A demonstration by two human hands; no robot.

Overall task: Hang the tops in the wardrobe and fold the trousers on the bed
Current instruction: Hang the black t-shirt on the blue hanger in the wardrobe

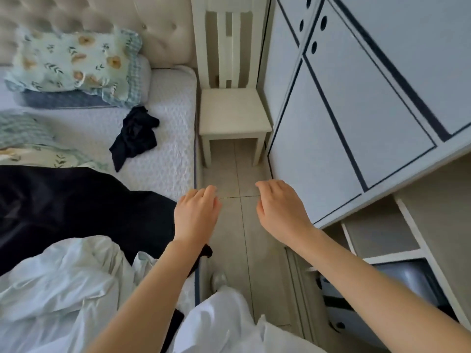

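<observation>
A large black garment (76,207) lies spread across the bed (168,118) at the left. A white garment (63,284) is heaped over its near end. A small crumpled dark garment (135,135) lies farther up the mattress, below the pillows. The wardrobe (356,110) stands at the right, its pale door swung toward me. My left hand (197,212) hovers over the mattress edge, fingers loosely curled, holding nothing. My right hand (280,207) hangs over the floor beside the door, also loosely curled and holding nothing.
A cream wooden chair (233,115) stands between the bed and the wardrobe. Floral pillows (76,64) rest against the tufted headboard. Beige tiled floor (244,238) runs between bed and wardrobe. A shelf and a grey bin (407,281) show in the lower wardrobe.
</observation>
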